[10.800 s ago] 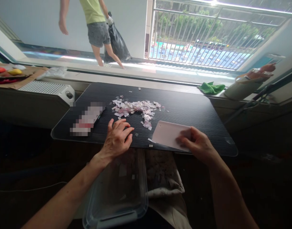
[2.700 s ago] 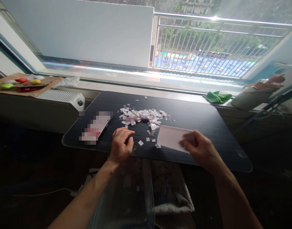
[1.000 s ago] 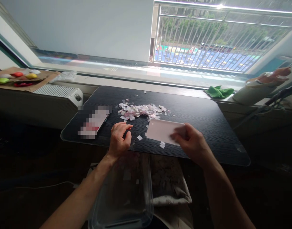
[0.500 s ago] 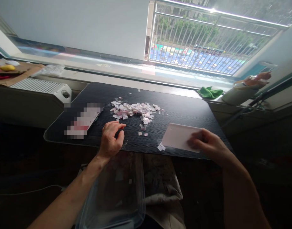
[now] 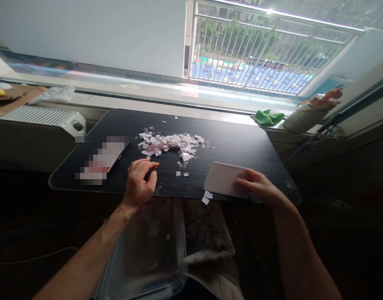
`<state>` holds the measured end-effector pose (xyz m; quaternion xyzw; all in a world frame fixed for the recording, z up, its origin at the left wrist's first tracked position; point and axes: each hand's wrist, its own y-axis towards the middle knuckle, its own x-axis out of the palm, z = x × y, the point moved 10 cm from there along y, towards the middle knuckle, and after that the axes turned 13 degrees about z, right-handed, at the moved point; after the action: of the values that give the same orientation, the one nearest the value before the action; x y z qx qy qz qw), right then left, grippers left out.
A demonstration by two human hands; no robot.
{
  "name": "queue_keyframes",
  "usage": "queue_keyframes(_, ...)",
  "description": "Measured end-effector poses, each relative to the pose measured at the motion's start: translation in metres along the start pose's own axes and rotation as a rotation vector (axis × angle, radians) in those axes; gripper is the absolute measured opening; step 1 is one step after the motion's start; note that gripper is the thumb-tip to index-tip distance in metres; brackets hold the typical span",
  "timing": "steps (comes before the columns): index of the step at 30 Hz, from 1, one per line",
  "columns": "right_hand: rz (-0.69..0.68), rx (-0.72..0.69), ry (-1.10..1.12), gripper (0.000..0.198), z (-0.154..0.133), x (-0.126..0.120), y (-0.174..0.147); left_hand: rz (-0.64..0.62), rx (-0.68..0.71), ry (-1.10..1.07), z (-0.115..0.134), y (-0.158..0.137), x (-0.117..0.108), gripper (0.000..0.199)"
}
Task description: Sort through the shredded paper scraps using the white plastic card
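My right hand (image 5: 255,183) grips a flat, pale pinkish-white sheet or thin panel (image 5: 224,179) by its right side, low over the table's near edge. At the panel's lower left corner, a few small white paper squares (image 5: 206,196) stick out at the table edge. My left hand (image 5: 140,179) hovers or rests near the front edge with fingers bent and thumb apart, holding nothing. Beyond it lies a loose pile of small cut paper pieces (image 5: 172,143) on the black table (image 5: 235,141). Below the edge is a clear plastic bin (image 5: 181,250) with some scraps inside.
A partly blurred-out flat box or device (image 5: 116,154) lies on the table's left. A white radiator (image 5: 41,116) stands beyond it. On the sill are a green cloth (image 5: 269,118) and a pale container (image 5: 305,116). A railing (image 5: 260,50) shows through the window.
My right hand and the panel have shifted slightly left. The small white squares beside it have come nearer to me, out over the table edge. My left hand stays nearly still.
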<state>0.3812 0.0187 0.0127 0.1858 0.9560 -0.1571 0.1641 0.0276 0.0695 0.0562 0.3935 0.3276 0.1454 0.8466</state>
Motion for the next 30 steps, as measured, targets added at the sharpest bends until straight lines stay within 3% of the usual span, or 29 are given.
queue_keyframes(12, -0.068, 0.035, 0.011, 0.031, -0.007, 0.0, -0.023, 0.006, 0.006, 0.01, 0.0, 0.0, 0.0, 0.018)
queue_keyframes(17, -0.102, -0.082, -0.045, 0.023, -0.023, 0.007, -0.03, 0.01, -0.012, 0.002, -0.002, -0.001, 0.001, 0.018)
queue_keyframes(25, 0.039, -0.287, -0.018, 0.016, -0.051, 0.042, -0.005, 0.023, -0.021, 0.008, -0.003, -0.002, 0.001, 0.018)
queue_keyframes(30, 0.047, -0.317, -0.144, 0.014, -0.055, 0.041, -0.004, 0.015, -0.036, 0.001, -0.002, -0.002, 0.0, 0.018)
